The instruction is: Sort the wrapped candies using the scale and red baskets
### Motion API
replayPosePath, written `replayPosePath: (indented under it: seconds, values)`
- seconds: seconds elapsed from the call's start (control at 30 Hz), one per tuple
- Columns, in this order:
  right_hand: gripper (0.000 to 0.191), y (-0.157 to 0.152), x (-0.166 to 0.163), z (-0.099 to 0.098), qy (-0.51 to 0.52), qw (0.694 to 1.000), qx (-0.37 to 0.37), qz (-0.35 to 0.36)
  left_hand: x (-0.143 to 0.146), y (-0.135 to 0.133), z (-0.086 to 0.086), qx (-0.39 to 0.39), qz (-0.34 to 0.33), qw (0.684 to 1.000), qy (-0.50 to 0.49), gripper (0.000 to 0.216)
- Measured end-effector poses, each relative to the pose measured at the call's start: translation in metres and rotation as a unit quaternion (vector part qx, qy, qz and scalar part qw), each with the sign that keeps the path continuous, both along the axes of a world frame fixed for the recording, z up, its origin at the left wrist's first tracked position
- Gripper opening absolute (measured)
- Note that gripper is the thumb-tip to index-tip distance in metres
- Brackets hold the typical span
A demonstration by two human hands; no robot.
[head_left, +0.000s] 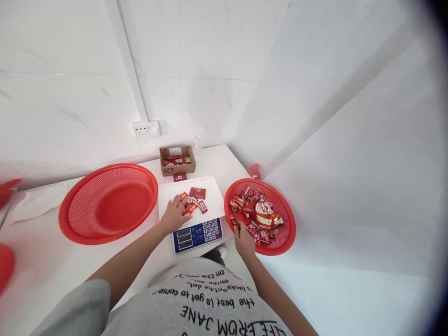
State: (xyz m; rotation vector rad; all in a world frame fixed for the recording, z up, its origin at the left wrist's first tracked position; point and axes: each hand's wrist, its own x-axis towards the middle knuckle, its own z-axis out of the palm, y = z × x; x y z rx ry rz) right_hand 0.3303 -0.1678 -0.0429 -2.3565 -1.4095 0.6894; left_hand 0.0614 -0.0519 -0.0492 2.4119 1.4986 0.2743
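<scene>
On the white pan (213,198) of a digital scale lie several small red packets (198,192). My left hand (173,215) rests at the pan's left side, fingers stretched out over the nearest packets. The scale's blue keypad panel (198,236) faces me. To the right, a red mesh basket (290,210) contains a heap of red snack packets (264,219), some with cream-coloured parts. At its left rim my right hand (245,240) is closed on a small red packet (234,221); the fingertips are partly hidden.
A wide red mesh basket (121,207) stands left of the scale. Behind the scale is a cardboard box (177,169) with red packets, with another red packet (179,177) in front. A clear plastic item (198,143) stands near the wall socket (147,129). A wall borders the right side.
</scene>
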Motion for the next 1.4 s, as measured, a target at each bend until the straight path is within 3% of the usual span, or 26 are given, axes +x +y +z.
replayPosePath:
  seconds: [0.13,0.33,0.6,0.73,0.83,1.0,1.13,1.27,1.4]
  values:
    - [0.040,0.001,-0.001,0.002,-0.006,1.000,-0.009,-0.001,0.023,0.016,-0.008,-0.017,0.005,0.999,0.036,0.083]
    - [0.039,0.001,-0.003,0.004,-0.008,1.000,-0.008,-0.007,0.022,0.026,-0.009,0.069,-0.055,0.996,0.028,0.050]
    - [0.039,0.001,-0.003,0.002,-0.013,1.000,-0.005,-0.007,0.024,0.028,-0.003,0.034,-0.032,0.998,0.035,0.036]
    - [0.039,0.001,-0.003,0.002,-0.011,1.000,-0.004,-0.009,0.020,0.029,0.005,0.027,0.022,0.999,0.024,0.033]
    - [0.039,0.001,-0.003,0.001,-0.012,1.000,-0.002,-0.008,0.005,0.033,0.020,0.043,0.102,0.994,0.000,0.031]
    - [0.039,0.001,-0.002,-0.001,-0.016,1.000,-0.005,-0.011,-0.046,0.038,0.049,0.073,0.257,0.963,-0.013,0.028]
    - [0.040,0.001,-0.002,0.001,-0.020,1.000,-0.014,-0.010,-0.086,0.037,0.054,0.061,0.311,0.948,0.028,0.037]
    - [0.040,0.001,-0.003,0.003,-0.020,1.000,-0.015,-0.008,-0.091,0.037,0.042,0.077,0.284,0.953,0.076,0.047]
    - [0.041,0.001,-0.004,0.004,-0.019,1.000,-0.020,-0.015,-0.050,0.038,0.025,0.088,0.148,0.983,0.066,0.057]
